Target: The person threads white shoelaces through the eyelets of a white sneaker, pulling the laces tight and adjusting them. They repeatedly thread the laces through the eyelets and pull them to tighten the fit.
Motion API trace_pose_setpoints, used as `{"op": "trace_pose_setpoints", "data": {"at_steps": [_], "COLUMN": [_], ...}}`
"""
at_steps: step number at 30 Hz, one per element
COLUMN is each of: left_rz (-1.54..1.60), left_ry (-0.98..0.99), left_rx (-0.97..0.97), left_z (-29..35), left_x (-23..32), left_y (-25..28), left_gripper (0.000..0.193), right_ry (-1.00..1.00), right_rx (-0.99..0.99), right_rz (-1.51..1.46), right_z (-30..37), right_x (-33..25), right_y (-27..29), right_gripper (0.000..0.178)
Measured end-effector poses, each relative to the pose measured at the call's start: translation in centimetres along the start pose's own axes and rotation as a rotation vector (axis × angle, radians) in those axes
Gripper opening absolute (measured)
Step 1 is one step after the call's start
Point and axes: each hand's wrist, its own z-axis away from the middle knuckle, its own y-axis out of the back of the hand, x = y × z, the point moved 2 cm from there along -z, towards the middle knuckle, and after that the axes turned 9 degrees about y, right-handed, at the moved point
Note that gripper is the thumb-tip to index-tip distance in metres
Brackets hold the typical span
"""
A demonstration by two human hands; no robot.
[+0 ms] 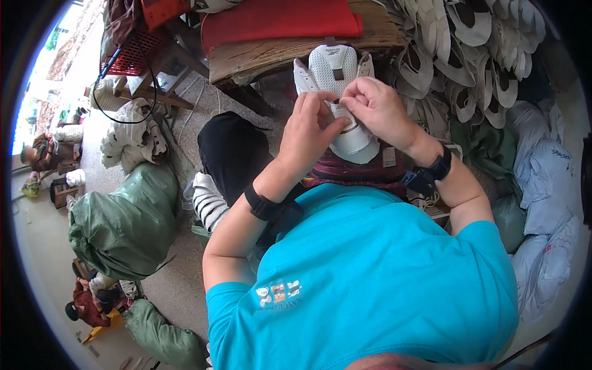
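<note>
A white shoe upper (356, 149) lies over my lap. Its perforated tongue (333, 60) points away from me, toward the wooden table, and its rounded end is nearest me. From the left, my left hand (310, 125) grips the upper's edge between thumb and fingers. Opposite it, my right hand (380, 111) pinches the material around the middle of the upper, close to the left fingertips. Whether a thread or a small tool is between the fingertips is too small to make out. Both wrists wear black bands.
A wooden table (265, 60) with red cloth (280, 26) stands ahead. Many pale shoe pieces (431, 37) hang in bunches at the far right. White sacks (546, 185) line the right side. Green sacks (126, 219) and a black bundle (231, 157) lie left. Other people (89, 305) sit farther left.
</note>
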Motion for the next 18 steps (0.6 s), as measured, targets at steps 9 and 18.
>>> {"op": "trace_pose_setpoints", "data": {"at_steps": [9,18], "left_rz": [-0.102,-0.542], "left_ry": [-0.228,-0.445], "left_rx": [0.127,0.297], "left_z": [-0.9,-1.5], "left_x": [-0.9,-1.5], "left_y": [0.9,6.1], "left_gripper": [0.027,0.021], "right_ry": [0.014,-0.038], "right_rx": [-0.093,-0.049], "right_rz": [-0.014,-0.147], "right_z": [-0.3,0.5], "right_x": [-0.3,0.2], "right_y": [0.4,0.9], "right_gripper": [0.01,0.015]}}
